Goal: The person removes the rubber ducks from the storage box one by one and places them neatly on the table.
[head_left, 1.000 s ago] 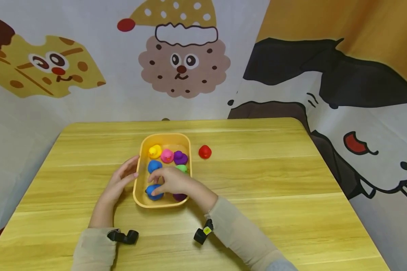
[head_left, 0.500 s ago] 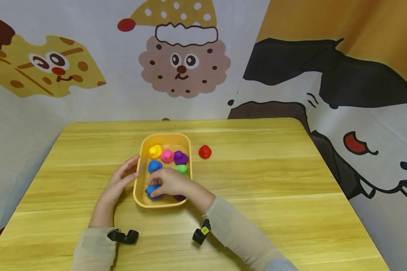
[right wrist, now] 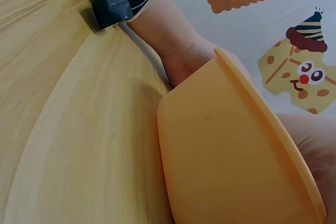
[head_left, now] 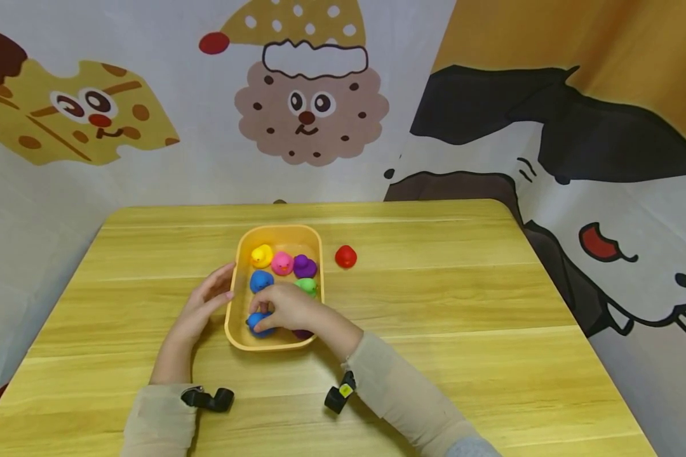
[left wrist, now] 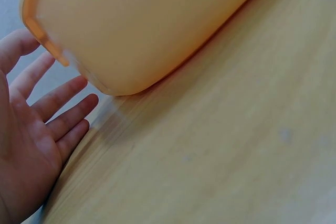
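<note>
An orange-yellow tray (head_left: 235, 343) holds several small toy ducks: a yellow one (head_left: 261, 256), a pink one (head_left: 282, 263), a purple one (head_left: 305, 266), a blue one (head_left: 261, 280) and a green one (head_left: 307, 287). Inside the tray's near part, my right hand (head_left: 288, 308) pinches another blue duck (head_left: 259, 324) between thumb and fingers. A dark purple duck (head_left: 303, 334) is partly hidden under that wrist. My left hand (head_left: 201, 308) touches the tray's left side with spread fingers; the left wrist view shows its fingertips at the tray wall (left wrist: 131, 30).
A red duck-like toy (head_left: 345, 256) stands on the wooden table (head_left: 463, 304), just right of the tray. Behind the table hangs a curtain (head_left: 188, 178) with cartoon prints. Black straps with small devices sit on both wrists.
The right hand and forearm have shifted very slightly left over the near blue duck, uncovering a bit more of the green duck. The left hand and the tray look unmoved.
</note>
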A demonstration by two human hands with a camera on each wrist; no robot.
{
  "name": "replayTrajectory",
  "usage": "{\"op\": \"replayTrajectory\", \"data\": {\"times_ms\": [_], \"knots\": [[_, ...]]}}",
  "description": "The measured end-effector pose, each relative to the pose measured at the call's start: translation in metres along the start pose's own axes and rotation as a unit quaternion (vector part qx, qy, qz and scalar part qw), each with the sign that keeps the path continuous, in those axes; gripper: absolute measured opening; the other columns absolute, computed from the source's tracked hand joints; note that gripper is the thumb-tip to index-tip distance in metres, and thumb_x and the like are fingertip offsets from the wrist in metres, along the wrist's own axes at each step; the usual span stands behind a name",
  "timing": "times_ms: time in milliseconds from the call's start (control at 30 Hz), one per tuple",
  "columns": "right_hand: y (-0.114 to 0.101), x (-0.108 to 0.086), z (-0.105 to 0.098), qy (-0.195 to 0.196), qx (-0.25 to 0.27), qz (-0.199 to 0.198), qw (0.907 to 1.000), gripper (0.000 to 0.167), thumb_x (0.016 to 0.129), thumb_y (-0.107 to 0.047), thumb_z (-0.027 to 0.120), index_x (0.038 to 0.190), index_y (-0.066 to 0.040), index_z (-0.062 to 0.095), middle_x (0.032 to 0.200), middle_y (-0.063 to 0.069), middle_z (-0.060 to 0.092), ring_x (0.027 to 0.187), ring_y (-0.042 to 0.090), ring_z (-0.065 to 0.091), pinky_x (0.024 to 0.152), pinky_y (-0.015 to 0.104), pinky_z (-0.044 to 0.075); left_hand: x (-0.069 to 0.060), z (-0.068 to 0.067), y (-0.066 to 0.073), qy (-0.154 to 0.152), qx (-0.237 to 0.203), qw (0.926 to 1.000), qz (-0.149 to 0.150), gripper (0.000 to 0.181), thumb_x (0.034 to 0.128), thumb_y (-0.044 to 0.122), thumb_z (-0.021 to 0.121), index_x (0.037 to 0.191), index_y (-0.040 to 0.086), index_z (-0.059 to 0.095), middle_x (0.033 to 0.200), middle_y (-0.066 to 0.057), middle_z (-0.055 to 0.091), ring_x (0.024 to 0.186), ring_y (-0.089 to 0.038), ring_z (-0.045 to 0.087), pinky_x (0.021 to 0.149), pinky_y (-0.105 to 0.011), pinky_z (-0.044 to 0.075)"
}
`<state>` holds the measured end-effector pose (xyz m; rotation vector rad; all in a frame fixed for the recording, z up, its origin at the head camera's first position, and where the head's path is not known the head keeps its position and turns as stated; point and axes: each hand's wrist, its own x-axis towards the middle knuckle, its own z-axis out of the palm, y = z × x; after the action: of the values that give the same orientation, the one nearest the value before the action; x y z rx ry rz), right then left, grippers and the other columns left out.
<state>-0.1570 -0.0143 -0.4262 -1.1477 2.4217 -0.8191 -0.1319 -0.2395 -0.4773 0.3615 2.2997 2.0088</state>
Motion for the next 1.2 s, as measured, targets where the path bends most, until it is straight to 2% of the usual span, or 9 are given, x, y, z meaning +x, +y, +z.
{"op": "replayTrajectory", "data": {"times_ms": [300, 600, 900, 1033, 1200], "knots": [[0.001, -0.002, -0.005, 0.02, 0.005, -0.013, 0.9997, 0.022, 0.08, -0.03, 0.079, 0.096, -0.018, 0.072, 0.078, -0.014, 0.06, 0.074, 0.002, 0.053, 0.066, 0.013, 0.042, 0.0, 0.001, 0.0, -0.004, -0.001, 0.9999, 0.01, 0.053, 0.0979, 0.006, 0.052, 0.148, 0.006, 0.035, 0.145, -0.025, 0.037, 0.123, -0.009, 0.043, 0.096, -0.018, 0.036], [0.0, -0.009, -0.019, 0.047, 0.019, -0.04, 0.9979, 0.023, 0.082, -0.028, 0.078, 0.101, -0.016, 0.074, 0.082, -0.014, 0.064, 0.077, 0.001, 0.055, 0.068, 0.014, 0.043, 0.0, 0.0, 0.0, -0.001, -0.001, 1.0, 0.002, 0.053, 0.0979, 0.009, 0.053, 0.148, 0.008, 0.035, 0.146, -0.022, 0.037, 0.125, -0.009, 0.042, 0.096, -0.017, 0.036], [0.0, -0.019, -0.03, 0.09, 0.029, -0.071, 0.993, 0.026, 0.083, -0.025, 0.077, 0.105, -0.012, 0.074, 0.098, -0.007, 0.068, 0.09, 0.006, 0.055, 0.082, 0.017, 0.042, -0.001, 0.001, 0.0, 0.001, 0.0, 1.0, 0.001, 0.054, 0.0978, 0.008, 0.053, 0.148, 0.008, 0.035, 0.146, -0.023, 0.036, 0.125, -0.01, 0.042, 0.096, -0.017, 0.036], [-0.002, -0.024, -0.037, 0.099, 0.034, -0.067, 0.9923, 0.028, 0.083, -0.022, 0.077, 0.108, -0.009, 0.073, 0.106, -0.003, 0.069, 0.099, 0.009, 0.055, 0.089, 0.019, 0.04, -0.001, 0.002, 0.002, 0.003, 0.0, 1.0, -0.002, 0.054, 0.0976, 0.008, 0.053, 0.148, 0.008, 0.035, 0.147, -0.023, 0.035, 0.125, -0.009, 0.042, 0.096, -0.016, 0.035], [-0.003, -0.029, -0.046, 0.11, 0.03, -0.06, 0.9917, 0.027, 0.083, -0.019, 0.077, 0.108, -0.01, 0.073, 0.106, -0.004, 0.069, 0.101, 0.01, 0.056, 0.093, 0.023, 0.036, -0.001, 0.002, 0.002, 0.006, 0.001, 1.0, -0.006, 0.054, 0.0975, 0.01, 0.054, 0.148, 0.009, 0.036, 0.147, -0.022, 0.036, 0.125, -0.009, 0.042, 0.096, -0.016, 0.036]]}}
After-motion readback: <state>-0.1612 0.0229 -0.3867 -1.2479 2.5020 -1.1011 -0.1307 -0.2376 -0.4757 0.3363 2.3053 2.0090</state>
